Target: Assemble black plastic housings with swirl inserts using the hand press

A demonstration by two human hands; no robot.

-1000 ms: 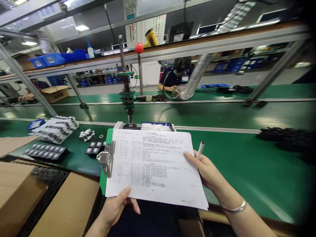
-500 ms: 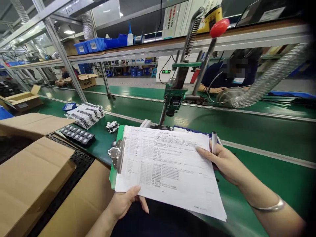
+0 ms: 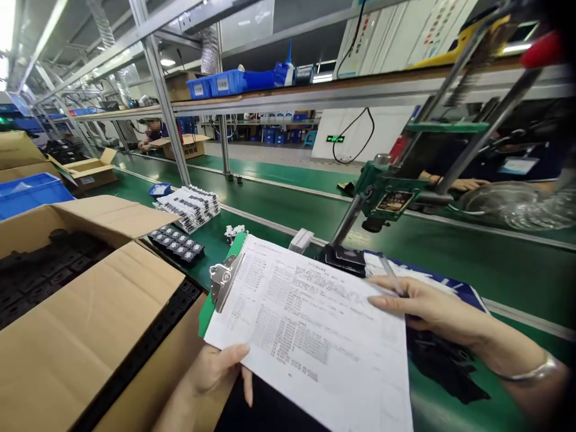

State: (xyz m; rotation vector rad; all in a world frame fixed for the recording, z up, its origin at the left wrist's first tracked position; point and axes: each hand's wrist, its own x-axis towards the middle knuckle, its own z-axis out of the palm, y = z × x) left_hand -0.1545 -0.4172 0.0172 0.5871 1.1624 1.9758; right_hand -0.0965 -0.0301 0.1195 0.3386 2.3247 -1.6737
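Observation:
A green clipboard (image 3: 206, 315) with a metal clip (image 3: 225, 279) at its left end carries printed white papers (image 3: 306, 336). My left hand (image 3: 216, 372) is closed on the clipboard's near edge, thumb on top of the papers and fingers underneath. At the far right edge of the papers is my right hand (image 3: 418, 300), thumb lying over the sheet. Between its fingers sticks up a pen (image 3: 390, 273), slightly blurred. The fingers below the sheet are hidden.
An open cardboard box (image 3: 103, 324) of black parts stands left. Behind it are white stacked pieces (image 3: 191, 207) and a black tray of round parts (image 3: 177, 245). A green hand press (image 3: 389, 192) stands beyond the papers. Dark pieces (image 3: 445, 360) lie right. A co-worker's hand (image 3: 468, 183) rests across the bench.
The view has swung left, so the press and shelf appear further right. The clipboard is tilted more, its right end lower in the picture. Both hands keep hold of it.

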